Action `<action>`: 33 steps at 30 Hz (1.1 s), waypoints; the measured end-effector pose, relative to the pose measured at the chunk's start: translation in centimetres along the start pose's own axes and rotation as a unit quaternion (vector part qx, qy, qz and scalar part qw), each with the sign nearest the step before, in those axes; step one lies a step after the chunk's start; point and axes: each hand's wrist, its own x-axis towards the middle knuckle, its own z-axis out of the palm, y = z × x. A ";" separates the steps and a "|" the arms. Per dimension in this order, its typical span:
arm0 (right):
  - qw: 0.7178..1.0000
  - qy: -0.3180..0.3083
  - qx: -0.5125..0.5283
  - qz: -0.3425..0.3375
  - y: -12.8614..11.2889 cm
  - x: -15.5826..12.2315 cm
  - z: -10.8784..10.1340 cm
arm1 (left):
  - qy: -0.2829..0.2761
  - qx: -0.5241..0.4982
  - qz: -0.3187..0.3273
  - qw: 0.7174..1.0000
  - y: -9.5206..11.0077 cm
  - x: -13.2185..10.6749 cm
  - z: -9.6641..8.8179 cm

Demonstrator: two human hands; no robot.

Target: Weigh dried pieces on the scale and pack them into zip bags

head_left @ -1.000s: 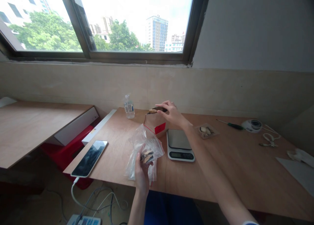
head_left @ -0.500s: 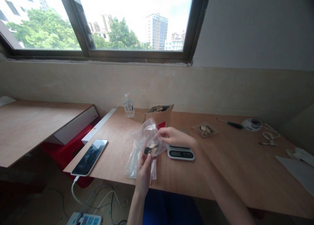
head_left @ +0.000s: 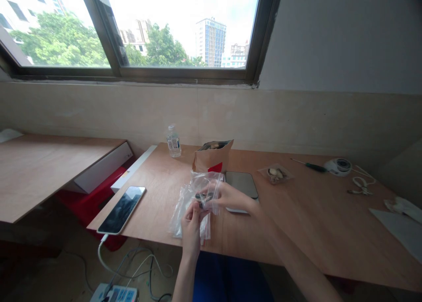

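My left hand pinches the lower part of a clear plastic bag held above the table. Inside it are dark and pale pieces that look like dried mushroom slices. From the right, my right hand reaches into the bag, its fingers showing through the film, closed around the slices. More flat clear bags with red seals lie beneath my hands. Partly hidden by my right forearm is a small digital scale with a grey plate. Behind the bag stands an open brown paper pouch holding more pale pieces.
To the right lies a filled clear packet, then a screwdriver, a white dome camera and its cable. A water bottle stands at the back. A phone, charging by cable, lies at the left edge.
My right hand has moved from the bag's upper edge down into it, onto the slices. The bag's top has lowered, uncovering more of the pouch. The scale's plate shows while its display is now covered.
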 end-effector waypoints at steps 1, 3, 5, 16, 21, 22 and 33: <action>1.000 0.004 0.009 0.005 0.1 0.0 0.0 | -0.001 -0.004 -0.003 1.000 0.1 0.0 0.0; 0.999 0.009 0.038 0.015 0.1 -0.1 -0.1 | 0.001 -0.006 -0.006 1.000 0.2 -0.1 0.0; 0.997 0.011 0.071 0.019 0.2 -0.2 -0.1 | 0.008 -0.001 -0.008 1.000 0.4 -0.1 0.0; 0.994 0.080 0.058 0.045 1.4 -0.5 -0.2 | 0.057 0.056 0.002 0.997 0.1 0.1 -0.6; 0.984 0.162 0.075 0.019 1.2 -0.6 -2.9 | 0.144 0.021 0.006 0.989 0.8 0.7 -1.4; 0.980 0.193 0.057 0.003 0.9 -0.4 -3.9 | 0.158 0.006 0.007 0.987 1.0 0.9 -1.6; 0.869 0.403 -0.262 -0.114 1.3 6.1 -10.9 | 0.149 -0.014 -0.001 0.989 1.5 1.1 -2.1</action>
